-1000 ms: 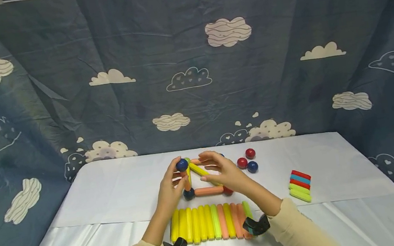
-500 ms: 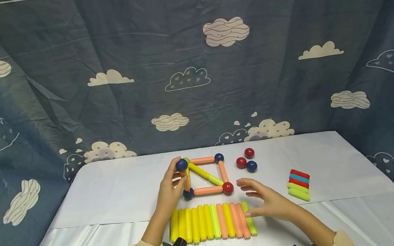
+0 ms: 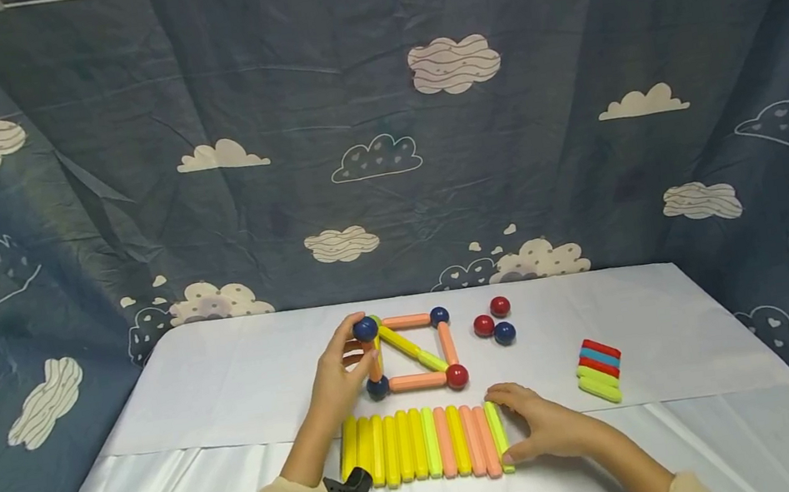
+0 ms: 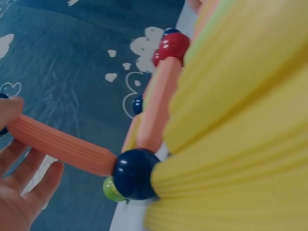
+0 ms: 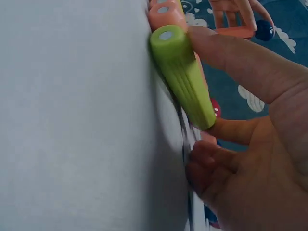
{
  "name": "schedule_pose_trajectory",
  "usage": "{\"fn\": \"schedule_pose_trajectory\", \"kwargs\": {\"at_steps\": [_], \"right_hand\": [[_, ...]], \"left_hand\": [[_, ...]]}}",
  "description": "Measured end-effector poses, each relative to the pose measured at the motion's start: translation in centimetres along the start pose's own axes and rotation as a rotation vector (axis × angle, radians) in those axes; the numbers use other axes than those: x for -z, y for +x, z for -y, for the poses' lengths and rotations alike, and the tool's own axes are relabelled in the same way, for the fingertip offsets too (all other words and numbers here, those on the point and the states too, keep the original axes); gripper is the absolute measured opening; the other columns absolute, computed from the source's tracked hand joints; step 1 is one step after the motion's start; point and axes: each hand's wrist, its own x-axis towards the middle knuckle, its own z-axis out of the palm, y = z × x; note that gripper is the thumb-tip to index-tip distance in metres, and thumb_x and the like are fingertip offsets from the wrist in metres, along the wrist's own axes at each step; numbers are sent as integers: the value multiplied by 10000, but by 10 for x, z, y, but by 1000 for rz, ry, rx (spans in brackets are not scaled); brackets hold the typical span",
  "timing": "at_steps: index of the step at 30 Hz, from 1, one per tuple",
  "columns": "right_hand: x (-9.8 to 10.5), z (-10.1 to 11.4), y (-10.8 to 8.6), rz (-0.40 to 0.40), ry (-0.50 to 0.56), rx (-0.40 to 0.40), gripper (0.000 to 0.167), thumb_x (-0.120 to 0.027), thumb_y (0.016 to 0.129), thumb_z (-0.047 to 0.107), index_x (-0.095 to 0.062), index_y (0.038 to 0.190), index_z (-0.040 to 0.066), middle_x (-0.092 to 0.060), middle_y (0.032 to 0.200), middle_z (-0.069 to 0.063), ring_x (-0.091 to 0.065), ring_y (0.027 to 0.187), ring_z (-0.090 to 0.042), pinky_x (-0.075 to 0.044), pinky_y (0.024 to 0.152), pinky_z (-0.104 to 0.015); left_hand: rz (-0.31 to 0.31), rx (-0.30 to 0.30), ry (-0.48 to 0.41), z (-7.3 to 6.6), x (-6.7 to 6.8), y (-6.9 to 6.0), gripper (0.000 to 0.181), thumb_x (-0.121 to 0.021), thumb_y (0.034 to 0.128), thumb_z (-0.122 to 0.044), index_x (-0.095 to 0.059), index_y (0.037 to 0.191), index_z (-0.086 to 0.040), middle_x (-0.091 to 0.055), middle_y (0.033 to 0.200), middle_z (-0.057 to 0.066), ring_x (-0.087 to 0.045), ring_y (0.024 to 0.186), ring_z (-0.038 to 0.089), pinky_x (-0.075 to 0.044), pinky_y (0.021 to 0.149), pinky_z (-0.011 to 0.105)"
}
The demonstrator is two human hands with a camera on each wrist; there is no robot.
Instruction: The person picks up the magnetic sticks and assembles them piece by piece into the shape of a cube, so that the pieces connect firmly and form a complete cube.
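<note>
My left hand (image 3: 336, 379) pinches an upright orange rod (image 4: 62, 147) near its top, where a blue ball (image 3: 365, 329) sits; its lower end meets another blue ball (image 4: 135, 174). That ball is a corner of a flat frame of orange rods (image 3: 417, 381), with a red ball (image 3: 457, 376) at the near right corner and a yellow-and-green diagonal (image 3: 409, 348). My right hand (image 3: 552, 426) pinches the light green rod (image 5: 185, 77) at the right end of the rod row, thumb at one end and a finger at the other.
A row of yellow, green and orange rods (image 3: 404, 446) lies in front of the frame. Two red balls (image 3: 483, 326) and a blue ball (image 3: 504, 334) rest right of it. Farther right are short red, blue and green pieces (image 3: 599, 369). A patterned cloth (image 3: 390, 213) hangs behind the table.
My right hand has moved from above the frame, right and toward the near side, to the green rod at the row's end. My left hand has stayed on the upright orange rod.
</note>
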Motion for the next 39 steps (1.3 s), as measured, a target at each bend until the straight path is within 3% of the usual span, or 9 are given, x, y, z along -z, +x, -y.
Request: {"fn": "schedule_pose_trajectory", "kwargs": {"at_steps": [5,8,13,16,19,23,28,31,39], "right_hand": [[0,1,0,28,116,5,780,-794,666,285,-348,1271,80,-503,994,-87,-472,893,-234,-441,786,-352],[0,2,0,45,208,4,733,-744,731,192,-290,1301,114,-477,799,-63,-452,710,-191,-393,594,-265],[3,8,3,-34,192,13,632,-631,834,132,-296,1361,234,-475,856,-66,-479,656,-192,-430,538,-265],[9,16,9,-111,130,65,615,-588,872,121,-297,1391,280,-475,924,-72,-492,649,-202,-461,528,-272],[15,27,19,-186,98,137,599,-591,874,114,-308,1389,229,-505,948,-69,-510,678,-196,-486,575,-257],[20,46,38,-286,89,176,437,-633,845,119,-442,1239,124,-555,986,-43,-543,777,-174,-493,694,-252],[23,68,61,-366,74,208,293,-662,821,117,-554,1093,94,-590,1001,-9,-544,858,-154,-476,784,-302],[25,79,71,-392,47,245,296,-665,820,120,-575,1101,94,-596,1008,2,-528,843,-145,-475,774,-303],[30,91,88,-432,38,294,258,-669,814,103,-615,1067,109,-599,1034,2,-540,871,-133,-480,783,-264]], "left_hand": [[-17,23,-41,-6,3,5,431,-646,835,-161,-502,1241,-139,-567,1048,62,-568,940,214,-487,783,345],[-23,21,-79,-14,5,6,402,-643,833,-104,-517,1214,-79,-559,1083,109,-570,944,265,-486,782,365],[-10,-1,-119,-34,9,3,378,-615,833,-1,-500,1194,5,-538,1106,171,-563,940,329,-480,785,401],[-3,-5,-126,-37,9,3,378,-611,837,-2,-497,1197,7,-540,1096,172,-562,934,338,-479,783,414],[-12,-7,-129,-23,6,4,386,-623,837,-42,-508,1206,-42,-549,1093,139,-568,927,319,-487,773,381],[-20,-8,-122,-6,3,5,393,-635,835,-100,-519,1211,-111,-557,1095,87,-577,924,264,-495,758,306],[-12,-1,-126,-6,3,5,394,-628,837,-102,-520,1215,-117,-558,1102,86,-575,928,255,-494,764,317],[-1,5,-127,-8,3,5,398,-620,841,-83,-514,1223,-102,-555,1108,109,-570,937,282,-490,773,363],[25,-25,-95,-39,11,1,383,-574,856,15,-474,1226,8,-537,1119,185,-557,954,337,-478,787,411]]}}
